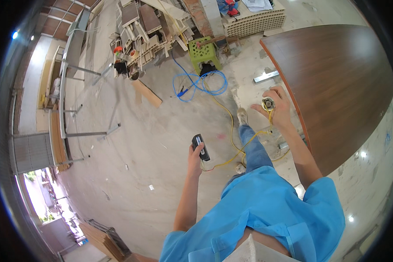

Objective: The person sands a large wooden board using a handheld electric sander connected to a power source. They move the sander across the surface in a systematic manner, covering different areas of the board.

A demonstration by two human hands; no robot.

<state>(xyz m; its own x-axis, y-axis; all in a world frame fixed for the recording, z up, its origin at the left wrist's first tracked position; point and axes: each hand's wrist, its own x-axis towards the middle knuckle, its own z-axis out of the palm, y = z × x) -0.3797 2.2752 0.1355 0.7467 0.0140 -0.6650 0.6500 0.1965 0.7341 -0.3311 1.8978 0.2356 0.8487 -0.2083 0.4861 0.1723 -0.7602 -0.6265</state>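
Note:
In my left hand (pixel 195 161) is a black oblong device (pixel 201 147), held upright with the thumb across its light label. A thin cord runs from its lower end toward the yellow cable (pixel 226 164). My right hand (pixel 282 107) grips a small round part (pixel 268 103) with a pale rim and dark centre; its exact kind is unclear. Yellow wire hangs from that part beside my wrist and joins the cable looping past my leg. To the right of this hand stands a large dark brown wood panel (pixel 340 83) with a reddish edge.
A blue hose or cable (pixel 212 83) lies coiled on the floor by a green plastic stool (pixel 204 54). Offcuts (pixel 148 32) are heaped at the far side. A metal frame (pixel 64 100) stands left. Metal strips (pixel 266 77) lie near the panel, and a loose board (pixel 147 93) rests below the heap.

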